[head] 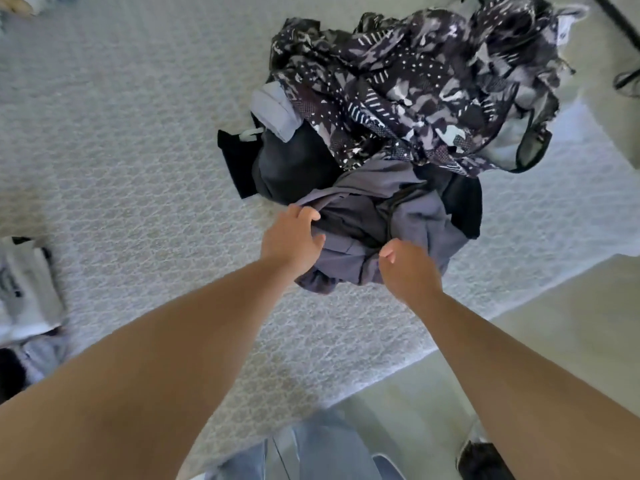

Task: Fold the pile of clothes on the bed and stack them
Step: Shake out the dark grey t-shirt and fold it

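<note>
Head view: the grey garment [388,230] is lying crumpled at the near edge of the pile of clothes [398,109], toward the right side of the bed [121,133]. My left hand [291,242] is resting on its left fold, fingers curled into the fabric and pinching a ridge of it. My right hand [408,268] is closing on the near right part of the same piece; thumb and fingers are bunched, but whether cloth is actually caught between them I cannot tell.

Pressing on the grey piece from behind: a dark patterned garment [415,84] with white dots and dashes, sprawling over most of the pile. A black item [277,168] is poking out at the left of the heap, with a pale blue-grey piece [273,109] lying just above it. Another black piece [465,206] is sitting against the right side of the grey one.

Well apart, at the left edge of the bed, folded light clothing [27,289] is lying blurred. Pale floor [540,334] is showing to the right of the bed. My jeans [311,448] are filling the bottom centre, and a dark shoe [483,460] is sitting on the floor at the bottom right.
</note>
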